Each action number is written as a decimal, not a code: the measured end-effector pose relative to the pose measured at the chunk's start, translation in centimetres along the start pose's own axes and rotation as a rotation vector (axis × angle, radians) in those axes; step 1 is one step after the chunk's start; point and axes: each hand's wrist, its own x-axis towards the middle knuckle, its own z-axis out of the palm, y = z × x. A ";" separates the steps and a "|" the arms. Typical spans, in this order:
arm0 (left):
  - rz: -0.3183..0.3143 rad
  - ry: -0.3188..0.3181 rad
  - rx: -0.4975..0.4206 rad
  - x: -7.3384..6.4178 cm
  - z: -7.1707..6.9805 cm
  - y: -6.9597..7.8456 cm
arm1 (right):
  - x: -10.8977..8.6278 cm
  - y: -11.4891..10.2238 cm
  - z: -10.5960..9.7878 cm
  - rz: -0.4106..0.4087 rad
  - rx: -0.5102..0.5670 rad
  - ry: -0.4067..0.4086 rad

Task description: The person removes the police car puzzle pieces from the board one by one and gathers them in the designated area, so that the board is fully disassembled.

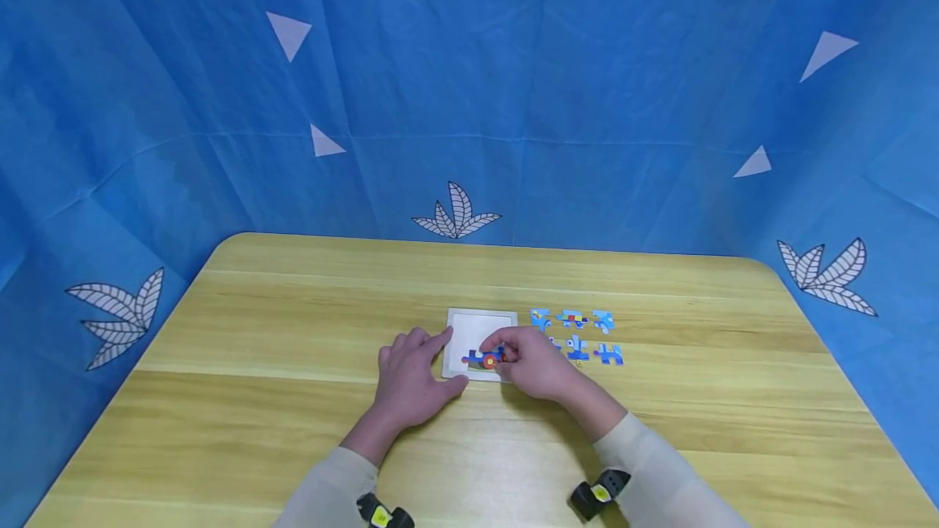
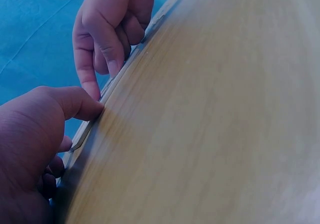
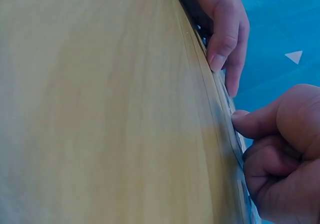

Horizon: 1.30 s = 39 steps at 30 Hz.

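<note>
A small white puzzle tray (image 1: 481,312) lies flat near the middle of the table. Along its lower edge sit joined puzzle pieces (image 1: 475,359), blue with a red and yellow round shape. My left hand (image 1: 413,377) steadies the tray, its index finger at the left rim and its thumb by the lower left corner. Over the lower right part of the tray, the index finger and thumb of my right hand (image 1: 534,361) pinch a puzzle piece (image 1: 500,354), mostly hidden by the fingers. Both wrist views see the tray almost edge-on, with fingertips right at it.
Several loose puzzle pieces (image 1: 572,319) lie in two rows right of the tray, some partly behind my right hand. The wooden table (image 1: 293,324) has rounded far corners. A blue cloth (image 1: 469,104) with leaf and triangle prints hangs behind it.
</note>
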 end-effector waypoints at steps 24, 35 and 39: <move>0.003 -0.001 -0.003 0.0 0.0 0.0 | 0.1 -0.4 0.0 0.028 -0.027 -0.035; 0.005 0.000 -0.006 -0.1 0.0 -0.1 | 0.0 -0.4 0.1 0.025 -0.028 -0.024; 0.004 0.001 -0.004 -0.1 0.0 -0.1 | 0.0 -0.4 0.1 0.034 0.020 -0.024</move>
